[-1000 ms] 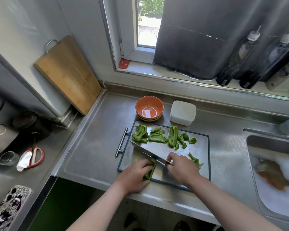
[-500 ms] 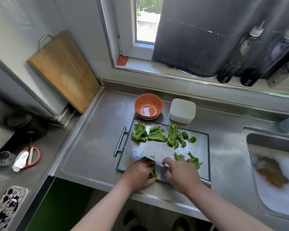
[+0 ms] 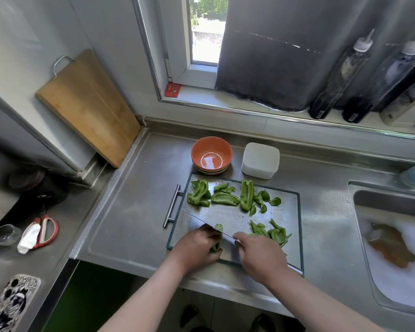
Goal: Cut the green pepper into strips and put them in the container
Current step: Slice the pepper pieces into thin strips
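Here, the green pepper piece [image 3: 216, 246] under the knife lies at the near left of the steel cutting board [image 3: 285, 212], held down by the curled fingers of the left hand [image 3: 197, 248]. The right hand [image 3: 261, 255] is wrapped round the handle of a cleaver [image 3: 201, 221]. Its broad blade slants from that hand toward the far left, passing close beside the left hand's knuckles. A small green scrap [image 3: 219, 227] sits right by the blade.

Just right of the blade, at the far side of the right hand, a heap of cut strips [image 3: 273, 232] lies on the board. Along the board's far edge runs a row of larger pepper pieces [image 3: 246, 197], with a few small bits to their right.

The board rests on a stainless steel desk [image 3: 130, 212], its bar handle [image 3: 171, 207] on the left. Just beyond its far edge stand a white square container [image 3: 260, 160] and, to the left of it, an orange bowl [image 3: 211, 155] stacked on another.

A wooden cutting board [image 3: 86, 106] leans against the wall at far left. On the right, a sink [image 3: 393, 236] holds foamy water. Red-handled scissors [image 3: 46, 230] and a small glass [image 3: 5, 234] lie on the lower surface at left, and dark bottles [image 3: 338, 75] stand on the window ledge at far right.
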Available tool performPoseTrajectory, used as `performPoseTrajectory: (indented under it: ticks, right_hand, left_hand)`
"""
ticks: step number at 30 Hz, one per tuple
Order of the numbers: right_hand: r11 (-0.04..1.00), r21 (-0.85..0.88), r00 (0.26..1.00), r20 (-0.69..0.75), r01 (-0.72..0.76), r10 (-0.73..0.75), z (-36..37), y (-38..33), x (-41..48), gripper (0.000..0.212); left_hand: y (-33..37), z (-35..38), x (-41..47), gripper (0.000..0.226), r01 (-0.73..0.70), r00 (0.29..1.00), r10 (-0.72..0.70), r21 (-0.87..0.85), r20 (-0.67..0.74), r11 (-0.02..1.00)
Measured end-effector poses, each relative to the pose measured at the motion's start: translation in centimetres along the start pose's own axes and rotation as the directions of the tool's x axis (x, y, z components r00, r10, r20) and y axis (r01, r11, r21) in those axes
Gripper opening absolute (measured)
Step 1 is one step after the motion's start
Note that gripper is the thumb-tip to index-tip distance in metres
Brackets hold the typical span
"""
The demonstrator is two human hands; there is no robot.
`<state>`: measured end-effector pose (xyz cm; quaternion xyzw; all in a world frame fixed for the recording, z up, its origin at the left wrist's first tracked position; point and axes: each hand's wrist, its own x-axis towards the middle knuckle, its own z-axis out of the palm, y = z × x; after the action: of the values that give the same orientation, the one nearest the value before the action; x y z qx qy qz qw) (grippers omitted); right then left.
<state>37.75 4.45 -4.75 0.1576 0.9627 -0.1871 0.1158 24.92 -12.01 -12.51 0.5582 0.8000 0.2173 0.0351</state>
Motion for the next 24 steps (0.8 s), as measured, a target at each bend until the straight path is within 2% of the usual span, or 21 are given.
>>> performPoseTrajectory:
  ticks: [7,10,16,19,22,24]
  right_hand:
    - [0.992,0.098,0.997,-0.006,-0.074,0.075,-0.6,0.1,0.2,0.019]
    - [0.992,0.099,0.997,0.001,-0.078,0.078,-0.6,0.2,0.2,0.02]
    - [0.991,0.105,0.996,-0.002,-0.085,0.086,-0.5,0.1,0.6,0.023]
    - [0.99,0.107,0.996,0.001,-0.088,0.088,-0.5,0.2,0.4,0.025]
    - [0.992,0.099,0.997,-0.007,-0.082,0.083,-0.6,0.3,0.3,0.027]
    - [0.993,0.095,0.997,-0.014,-0.076,0.077,-0.7,0.2,0.4,0.027]
  left_hand:
    - [0.4,0.3,0.2,0.052,0.064,0.99,-0.069,0.041,0.123,0.997]
    - [0.3,0.2,-0.2,0.05,0.077,0.984,-0.079,0.021,0.161,0.997]
    - [0.5,0.0,-0.4,0.045,0.039,0.996,-0.04,0.016,0.08,0.999]
    - [0.4,-0.6,-0.1,0.039,0.12,0.988,-0.121,0.021,0.092,0.993]
    - [-0.3,-0.8,-0.5,0.05,0.142,0.988,-0.144,0.035,0.061,0.989]
    - [-0.9,-1.0,-0.9,0.049,0.111,0.993,-0.113,0.061,0.027,0.992]
